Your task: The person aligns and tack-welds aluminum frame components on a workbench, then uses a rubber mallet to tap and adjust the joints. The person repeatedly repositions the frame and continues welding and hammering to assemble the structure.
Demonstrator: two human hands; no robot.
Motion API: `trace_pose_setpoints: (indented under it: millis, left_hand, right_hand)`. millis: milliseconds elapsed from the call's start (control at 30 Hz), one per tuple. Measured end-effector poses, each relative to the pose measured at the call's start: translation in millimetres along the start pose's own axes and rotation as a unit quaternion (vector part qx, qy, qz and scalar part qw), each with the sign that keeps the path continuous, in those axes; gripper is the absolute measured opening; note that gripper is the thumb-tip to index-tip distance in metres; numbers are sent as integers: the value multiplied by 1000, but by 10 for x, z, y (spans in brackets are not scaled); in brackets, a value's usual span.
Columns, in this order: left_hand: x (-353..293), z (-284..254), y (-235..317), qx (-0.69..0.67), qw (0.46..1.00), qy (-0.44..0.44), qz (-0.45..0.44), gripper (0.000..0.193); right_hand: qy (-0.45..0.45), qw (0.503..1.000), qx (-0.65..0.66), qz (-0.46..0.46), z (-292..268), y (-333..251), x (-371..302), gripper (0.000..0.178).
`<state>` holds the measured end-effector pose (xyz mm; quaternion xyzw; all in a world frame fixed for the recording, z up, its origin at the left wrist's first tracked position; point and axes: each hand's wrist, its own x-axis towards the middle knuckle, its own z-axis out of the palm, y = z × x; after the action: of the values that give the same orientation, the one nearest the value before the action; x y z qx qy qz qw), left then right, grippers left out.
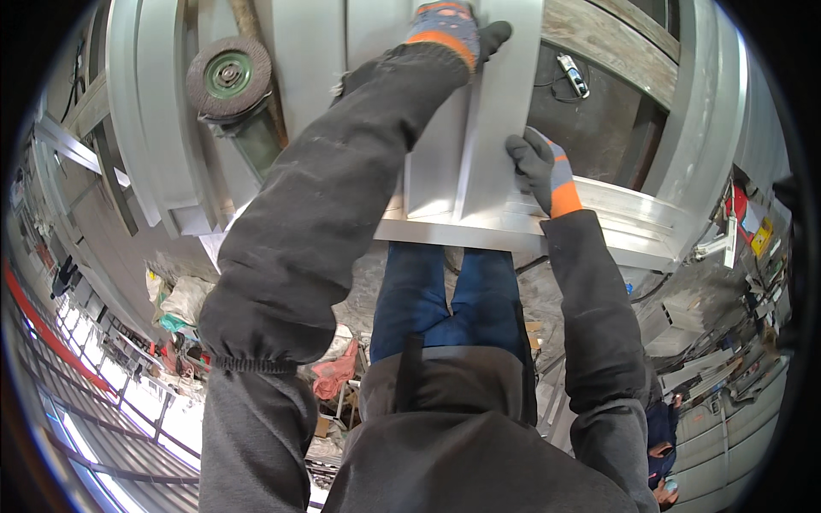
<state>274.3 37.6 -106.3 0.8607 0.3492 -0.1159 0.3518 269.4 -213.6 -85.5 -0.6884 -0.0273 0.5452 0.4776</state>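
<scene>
A long grey metal profile (500,111) runs away from me over a metal frame (462,234). My right hand (539,162), in a grey and orange glove, is closed at the profile's right edge, near its front end. Farther off, my left hand (453,32) reaches to the same profile in a matching glove. Its thumb stretches over the metal, while the fingers pass beyond the top of the picture. Left of my left arm lies an angle grinder (256,141) with a worn brown disc (228,75).
Several more grey profiles (308,77) lie side by side to the left. Beyond my right hand a small white device (573,77) with a cord rests on a dark surface. Crumpled bags and a red cloth (335,369) litter the floor. Another person (663,445) is at lower right.
</scene>
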Motion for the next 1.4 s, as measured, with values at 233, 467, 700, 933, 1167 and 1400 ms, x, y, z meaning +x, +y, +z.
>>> trace_pose_setpoints:
  millis: [233,467,700,933,1167,1400]
  left_hand:
    - [-129,-238,127,-84,992,-57,-71,58]
    - [-244,-364,376,-119,976,-86,-161,48]
    - [-251,-356,369,-107,980,-76,-152,49]
    - [-143,-295,117,-142,978,-77,-132,40]
    - [-98,-112,70,-197,970,-48,-136,39]
    - [-85,-167,37,-170,976,-35,-134,38]
  right_hand:
    - [106,988,-52,-104,-184,12,-174,29]
    - [37,980,-196,-5,-193,229,-699,26]
    - [70,945,-316,-54,100,544,-582,25]
    - [198,971,-80,-111,-442,381,-943,26]
    - [651,749,-55,-109,-3490,1488,-2183,31]
    - [487,856,-95,143,-4938,1449,-1941,51]
